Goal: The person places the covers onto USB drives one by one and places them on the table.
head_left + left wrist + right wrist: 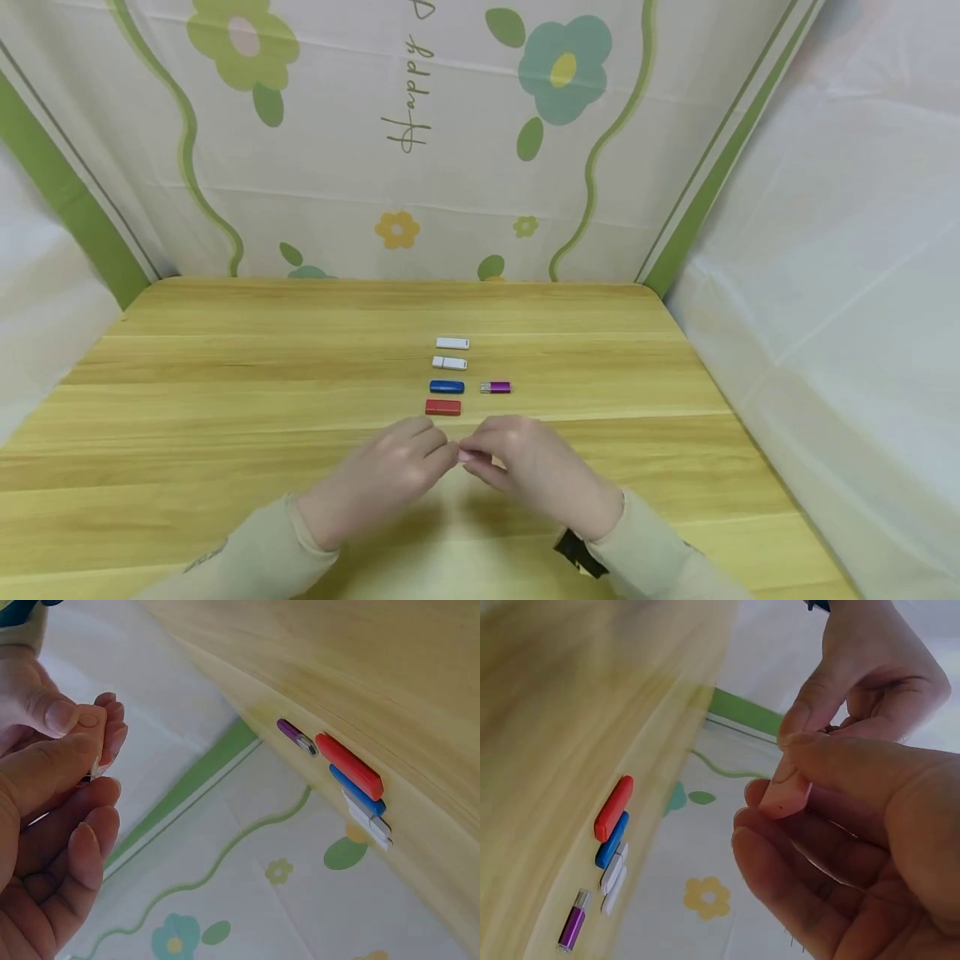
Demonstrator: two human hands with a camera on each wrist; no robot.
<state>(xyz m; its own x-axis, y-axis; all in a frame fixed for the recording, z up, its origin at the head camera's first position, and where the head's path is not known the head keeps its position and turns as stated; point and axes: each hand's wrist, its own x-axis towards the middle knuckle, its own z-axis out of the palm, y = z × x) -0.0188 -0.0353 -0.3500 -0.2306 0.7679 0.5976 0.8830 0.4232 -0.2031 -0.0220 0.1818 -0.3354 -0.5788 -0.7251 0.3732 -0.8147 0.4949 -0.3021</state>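
Both hands meet over the near part of the table, pinching a small pink USB stick (91, 718) between them. My left hand (382, 477) has thumb and fingers on one end, where a bit of metal shows in the left wrist view. The other end is held by my right hand (542, 473), thumb on its flat face. Just beyond the hands lies a red USB stick (443, 407), then a blue one (447, 387). A purple USB stick (496, 387) with a bare metal plug lies to the right of the blue one.
Farther back in the same column are two white USB sticks, the nearer one (450, 363) and the farther one (452, 343). A flowered cloth (465, 183) hangs behind the wooden table (225, 358). White sheeting (840, 275) hangs along the right side.
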